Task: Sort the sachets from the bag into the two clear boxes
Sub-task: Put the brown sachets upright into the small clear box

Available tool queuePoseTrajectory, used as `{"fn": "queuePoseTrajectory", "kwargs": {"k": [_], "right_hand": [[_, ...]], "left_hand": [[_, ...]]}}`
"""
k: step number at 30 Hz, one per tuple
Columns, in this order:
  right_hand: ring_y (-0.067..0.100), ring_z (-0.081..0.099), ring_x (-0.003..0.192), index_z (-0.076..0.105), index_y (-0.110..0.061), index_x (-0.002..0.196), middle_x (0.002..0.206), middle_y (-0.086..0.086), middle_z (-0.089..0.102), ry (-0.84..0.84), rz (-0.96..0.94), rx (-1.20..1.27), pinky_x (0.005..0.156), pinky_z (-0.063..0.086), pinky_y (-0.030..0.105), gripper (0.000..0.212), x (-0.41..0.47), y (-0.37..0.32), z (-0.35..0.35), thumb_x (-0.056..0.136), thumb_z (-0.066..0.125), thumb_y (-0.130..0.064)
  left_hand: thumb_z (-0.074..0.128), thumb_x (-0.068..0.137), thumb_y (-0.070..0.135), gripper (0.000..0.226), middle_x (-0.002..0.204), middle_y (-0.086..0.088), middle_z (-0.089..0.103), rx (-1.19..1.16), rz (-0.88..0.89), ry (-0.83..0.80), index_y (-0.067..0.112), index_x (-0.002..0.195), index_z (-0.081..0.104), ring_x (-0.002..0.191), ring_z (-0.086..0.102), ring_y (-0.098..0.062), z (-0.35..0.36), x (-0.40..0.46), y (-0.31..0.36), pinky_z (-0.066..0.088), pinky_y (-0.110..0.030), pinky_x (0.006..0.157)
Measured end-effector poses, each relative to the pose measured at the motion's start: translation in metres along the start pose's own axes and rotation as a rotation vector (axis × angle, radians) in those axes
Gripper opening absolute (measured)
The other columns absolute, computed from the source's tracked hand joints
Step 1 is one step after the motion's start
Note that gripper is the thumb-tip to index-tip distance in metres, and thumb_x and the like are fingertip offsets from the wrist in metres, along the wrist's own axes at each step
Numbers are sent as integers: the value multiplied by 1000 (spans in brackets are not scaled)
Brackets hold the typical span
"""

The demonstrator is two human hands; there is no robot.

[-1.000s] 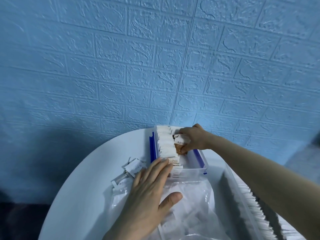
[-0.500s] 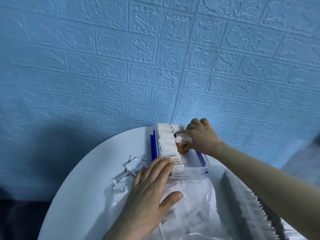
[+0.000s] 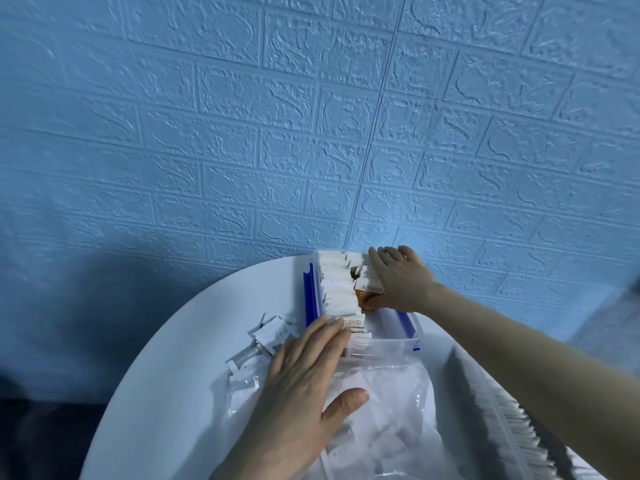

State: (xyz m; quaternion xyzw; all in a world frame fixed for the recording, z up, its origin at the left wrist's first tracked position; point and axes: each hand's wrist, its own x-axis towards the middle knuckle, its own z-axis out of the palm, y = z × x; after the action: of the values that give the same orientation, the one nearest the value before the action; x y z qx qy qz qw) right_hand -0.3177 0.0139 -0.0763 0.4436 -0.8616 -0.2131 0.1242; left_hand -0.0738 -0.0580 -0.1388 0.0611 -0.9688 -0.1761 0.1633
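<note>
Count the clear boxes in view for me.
2. One box stands at the table's far edge, with the left hand at its near end and the right hand inside. The second box lies at the right, partly under the right forearm.
</note>
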Motion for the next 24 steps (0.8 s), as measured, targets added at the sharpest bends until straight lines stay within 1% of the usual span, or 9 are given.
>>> {"fn": "queuePoseTrajectory", "kwargs": {"k": [4, 7, 11, 13, 15, 16, 18, 21, 24], "right_hand": [[26, -3, 148, -10, -4, 149, 160, 14, -3, -45, -59, 43, 117, -7, 41, 99, 3, -5, 4, 89, 43, -62], [26, -11, 147, -16, -10, 149, 159, 13, -13, -103, -96, 142, 117, -11, 41, 104, 5, -2, 3, 87, 50, -62], [27, -14, 147, -11, -7, 150, 159, 14, -13, -36, 34, 126, 117, -10, 43, 115, 1, 5, 0, 79, 56, -67], [29, -13, 146, 2, -7, 151, 159, 16, -11, 0, 102, 50, 117, -9, 47, 105, -3, 7, -1, 82, 51, -69], [29, -12, 147, 18, -11, 149, 159, 16, -7, 5, 115, 6, 116, -8, 50, 93, -9, 8, 0, 84, 45, -71], [28, -11, 147, 22, -13, 149, 159, 16, -5, -4, 115, -2, 116, -7, 50, 90, -12, 7, 2, 84, 43, -72], [26, -10, 147, 21, -15, 149, 160, 14, -2, -22, 124, 6, 116, -6, 50, 86, -15, 4, 6, 86, 41, -70], [23, -9, 148, 19, -19, 150, 161, 10, 0, -35, 98, 80, 115, -6, 50, 76, -11, 1, 8, 91, 46, -58], [20, -6, 148, 11, -16, 152, 161, 3, 2, -80, 47, 195, 115, -9, 50, 78, -6, 0, 7, 93, 49, -50]], "left_hand": [[-9, 71, 78, 73, 143, 35, -30, 1, 0, 3, 47, 135, -23, 129, -35, 15, -1, 1, 1, -20, -12, 104], [-7, 71, 78, 72, 144, 35, -28, -28, -7, 7, 48, 134, -22, 130, -34, 15, -2, 1, 1, -21, -11, 103], [-5, 71, 78, 74, 143, 36, -28, -36, 1, 13, 47, 137, -20, 130, -33, 15, -2, 1, 0, -21, -10, 103], [-5, 71, 78, 73, 141, 37, -31, -26, 4, 11, 48, 135, -22, 129, -34, 15, -2, 1, 0, -24, -9, 100], [-5, 72, 79, 70, 140, 38, -32, -27, 7, 12, 49, 133, -25, 129, -34, 15, -1, 1, 0, -24, -9, 100], [-4, 73, 79, 69, 140, 39, -33, -31, 8, 11, 50, 132, -25, 129, -34, 15, -1, 1, 0, -23, -9, 101], [-4, 73, 79, 67, 139, 39, -33, -35, 8, 11, 52, 131, -24, 130, -34, 15, 0, 1, 0, -20, -11, 103], [-5, 72, 78, 69, 139, 40, -32, -39, 3, 23, 51, 132, -24, 130, -33, 15, 2, 1, 0, -14, -15, 107], [-5, 71, 79, 69, 136, 41, -35, -40, -1, 19, 52, 131, -26, 130, -33, 15, 2, 0, 0, -12, -16, 109]]}}
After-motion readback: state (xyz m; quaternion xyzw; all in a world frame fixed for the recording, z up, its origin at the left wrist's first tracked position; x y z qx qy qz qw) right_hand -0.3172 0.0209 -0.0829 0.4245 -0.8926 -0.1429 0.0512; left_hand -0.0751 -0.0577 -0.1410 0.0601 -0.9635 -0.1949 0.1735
